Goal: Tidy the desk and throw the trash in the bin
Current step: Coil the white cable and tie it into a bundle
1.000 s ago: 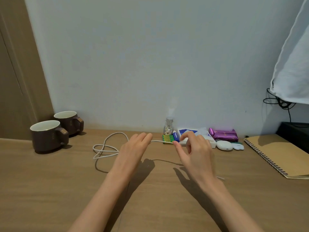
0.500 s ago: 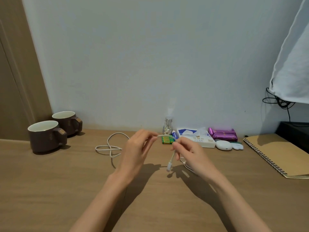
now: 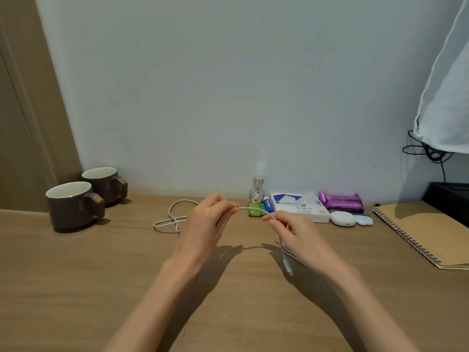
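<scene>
While both hands hang above the wooden tabletop [image 3: 76, 275], left hand [image 3: 205, 224] pinching a white cable [image 3: 256, 210] in its fingers [image 3: 224, 207], right hand [image 3: 302, 237] fingers curled round it further right, plug [image 3: 288, 269] dangling below, slack looped on the tabletop just beyond the left hand

hands: left [image 3: 203, 224], right [image 3: 302, 235] | pinch white cable [image 3: 256, 210] | above desk [image 3: 76, 275]

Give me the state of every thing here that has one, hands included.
white cable: part lifted between both hands, rest looped on desk
left hand: pinches the cable
right hand: grips the cable, plug end dangling below
front mug: upright
rear mug: upright
glass bottle: upright, capped
batteries: lying flat
tissue pack: open, tissue poking out
notebook: closed, flat
</scene>
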Motion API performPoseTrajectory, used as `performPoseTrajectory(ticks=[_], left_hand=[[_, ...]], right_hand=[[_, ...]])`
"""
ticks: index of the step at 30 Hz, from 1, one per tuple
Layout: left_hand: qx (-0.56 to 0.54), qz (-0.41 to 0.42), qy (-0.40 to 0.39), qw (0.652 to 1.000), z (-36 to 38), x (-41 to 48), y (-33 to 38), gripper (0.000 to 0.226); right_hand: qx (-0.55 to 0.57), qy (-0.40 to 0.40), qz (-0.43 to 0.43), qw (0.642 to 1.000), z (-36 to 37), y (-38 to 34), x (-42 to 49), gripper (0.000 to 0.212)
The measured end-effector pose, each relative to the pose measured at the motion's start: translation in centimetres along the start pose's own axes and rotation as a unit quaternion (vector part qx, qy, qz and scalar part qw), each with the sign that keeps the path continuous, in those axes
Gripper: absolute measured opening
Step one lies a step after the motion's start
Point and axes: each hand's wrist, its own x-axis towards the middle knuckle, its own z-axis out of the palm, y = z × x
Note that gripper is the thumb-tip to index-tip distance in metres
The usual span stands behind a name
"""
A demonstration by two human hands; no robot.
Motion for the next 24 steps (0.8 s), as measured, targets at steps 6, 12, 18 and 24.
performPoseTrajectory(ticks=[6, 12, 18, 24], left_hand=[[0.007, 0.034, -0.018, 0.999, 0.3, -0.1, 0.0, 0.024], [-0.141, -0.114, 0.004, 0.983, 0.2, 0.4, 1.8, 0.011], [-0.275, -0.276, -0.121, 0.913, 0.0, 0.2, 2.3, 0.019], [-0.399, -0.328, -0.24, 0.822, -0.7, 0.1, 3.1, 0.022]], right_hand=[[-0.02, -0.025, -0.01, 0.999, -0.1, -0.3, -0.2, 0.007], [0.217, -0.014, 0.046, 0.975, -0.3, -0.9, 0.0, 0.011], [0.305, 0.01, 0.055, 0.951, -0.9, -1.7, -0.1, 0.012], [0.298, 0.029, 0.057, 0.953, -0.7, -2.1, -0.3, 0.013]])
